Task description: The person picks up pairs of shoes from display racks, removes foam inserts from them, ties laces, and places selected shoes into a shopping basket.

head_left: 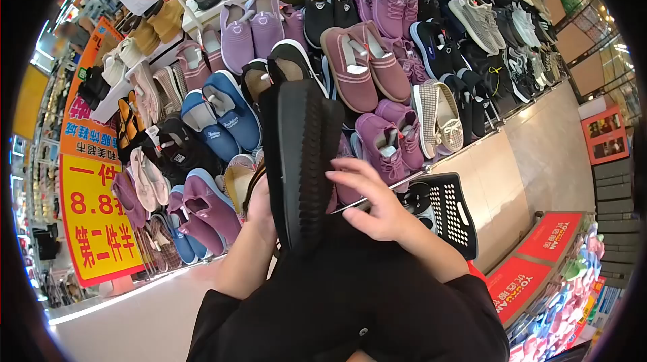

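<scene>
A black shoe (300,166) with a thick ridged sole is held up on end in front of my chest. A second dark shape sits close behind its upper right edge, perhaps the other shoe of the pair. My left hand (259,201) grips the shoe from the left, its fingers partly hidden behind the shoe. To the right of the sole is my right hand (369,199), with fingers spread and nothing in them. Its fingertips come close to the shoe's right side; whether they touch cannot be made out.
Ahead stands a sloping rack crowded with shoes, including mauve slip-ons (360,69) and blue slip-ons (222,111). A black perforated basket (453,210) is at the right, below the rack's metal rail. A yellow sale sign (98,217) hangs left; a red-sided display (539,261) stands lower right.
</scene>
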Demonstrator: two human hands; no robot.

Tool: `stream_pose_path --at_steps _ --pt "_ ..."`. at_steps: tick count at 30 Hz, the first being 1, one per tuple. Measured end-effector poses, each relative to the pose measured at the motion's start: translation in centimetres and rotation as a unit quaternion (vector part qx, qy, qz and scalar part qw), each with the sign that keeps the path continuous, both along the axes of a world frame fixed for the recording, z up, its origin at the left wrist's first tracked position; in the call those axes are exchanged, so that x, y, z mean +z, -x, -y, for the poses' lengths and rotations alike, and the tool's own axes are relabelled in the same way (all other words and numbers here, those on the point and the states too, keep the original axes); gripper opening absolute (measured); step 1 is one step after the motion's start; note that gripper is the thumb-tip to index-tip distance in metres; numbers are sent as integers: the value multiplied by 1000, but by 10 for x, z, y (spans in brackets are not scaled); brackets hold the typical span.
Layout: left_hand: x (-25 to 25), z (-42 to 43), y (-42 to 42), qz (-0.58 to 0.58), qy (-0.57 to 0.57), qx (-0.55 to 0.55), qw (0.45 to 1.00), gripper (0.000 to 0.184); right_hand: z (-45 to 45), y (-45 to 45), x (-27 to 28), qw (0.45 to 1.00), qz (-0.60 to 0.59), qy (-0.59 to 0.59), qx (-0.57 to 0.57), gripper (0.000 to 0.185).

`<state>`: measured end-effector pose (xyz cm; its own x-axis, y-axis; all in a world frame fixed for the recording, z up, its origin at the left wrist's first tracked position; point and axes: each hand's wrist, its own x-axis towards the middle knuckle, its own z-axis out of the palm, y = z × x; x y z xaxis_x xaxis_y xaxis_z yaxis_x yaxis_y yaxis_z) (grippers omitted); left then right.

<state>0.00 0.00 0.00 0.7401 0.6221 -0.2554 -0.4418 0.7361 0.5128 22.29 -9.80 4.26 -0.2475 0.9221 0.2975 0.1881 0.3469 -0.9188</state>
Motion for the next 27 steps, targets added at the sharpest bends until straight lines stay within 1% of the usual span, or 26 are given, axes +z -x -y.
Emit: stream_pose_path --at_steps 1,2,3,4,5,6,7,9,10,11,13,14,15,17,18,20,23,24,25,26,27 --pt "17 6 -7 23 15 33 999 47 2 -2 -1 999 -8 -13 -30 57" --pt "25 9 -9 46 31 66 996 36 4 -6 -2 998 46 -18 -46 66" --pt "22 7 -8 60 40 79 994 35 5 -2 -6 998 51 -15 -44 66" --pt "22 5 -5 60 36 84 994 35 6 5 -12 996 -71 39 -45 74" --pt "19 3 -4 61 33 90 994 35 6 9 -16 976 -191 92 -45 82" --pt "16 3 -2 59 28 92 994 34 4 9 -15 972 -202 113 -31 98" --pt "13 4 0 56 26 93 994 34 2 11 -17 972 -202 113 -33 98" --pt "11 7 2 50 16 98 994 33 -6 19 -30 931 -322 171 -25 107" --pt "11 9 3 48 14 98 994 33 -9 20 -37 950 -273 148 -38 108" --pt "9 8 4 46 12 97 994 32 -10 22 -41 950 -273 146 -41 108" --pt "8 6 5 40 4 96 995 32 -14 26 -46 947 -283 150 3 101" --pt "7 4 6 38 -1 95 995 31 -14 28 -45 936 -299 184 -18 92" --pt "6 2 6 34 -7 93 995 31 -14 28 -45 936 -299 184 -18 92" --pt "0 -2 8 23 -21 88 996 30 -16 27 -45 938 -292 185 -25 80" --pt "-4 -3 9 16 -29 85 996 30 -16 26 -44 938 -292 185 -27 80" --pt "-15 -2 18 -5 -51 79 996 29 -15 24 -39 910 -305 275 -57 78" --pt "-35 -1 37 -45 -101 69 991 29 -15 24 -38 900 -306 305 -59 75" --pt "-32 -3 43 -56 -122 65 989 28 -15 24 -41 900 -305 305 -59 75" --pt "-14 -8 38 -56 -122 65 989 28 -15 24 -48 904 -307 287 -74 75" --pt "9 -16 35 -149 -309 23 939 28 -15 24 -52 908 -309 270 -88 75" --pt "23 -23 33 -237 -481 -20 844 28 -16 24 -49 908 -309 270 -88 75"
